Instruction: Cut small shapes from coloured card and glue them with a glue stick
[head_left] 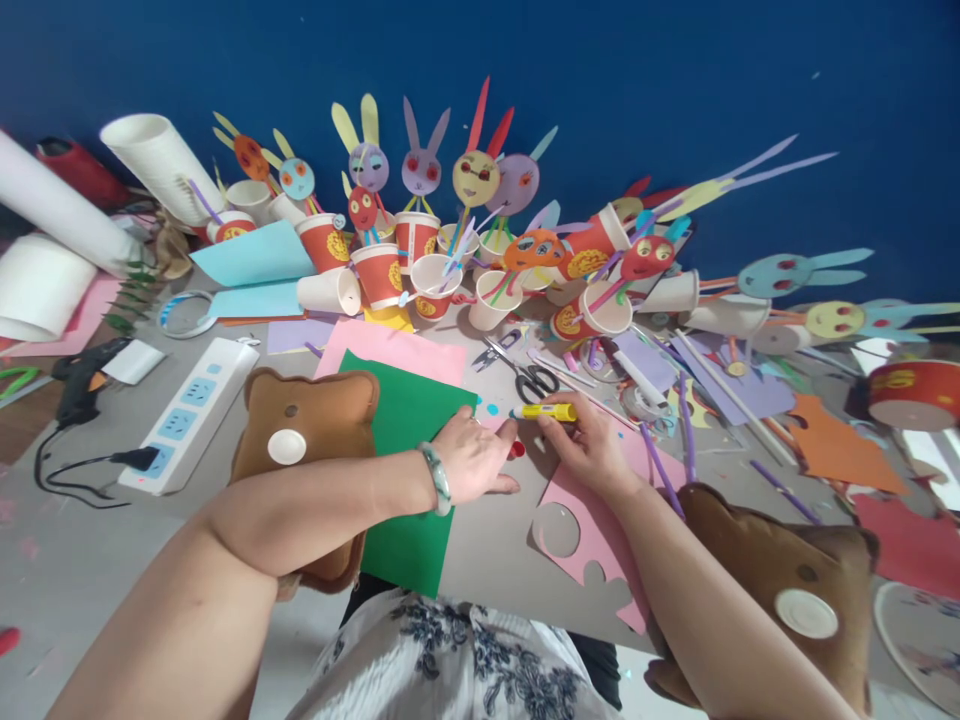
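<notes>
My right hand grips a yellow pen with a blue tip, which points left. My left hand, with a jade-like bangle at the wrist, lies over the right edge of a green paper sheet. Its thumb and forefinger are apart. Close to its fingertips is a small red paper piece. Small blue paper dots lie on the table just left of the pen's tip. Black-handled scissors rest behind the pen. A pink sheet with cut-out holes lies partly under my right forearm.
Paper rabbit figures stand in red cups along the blue wall. A power strip and glue gun sit at left. Brown cushions lie near both forearms. Paper scraps and purple sticks litter the right.
</notes>
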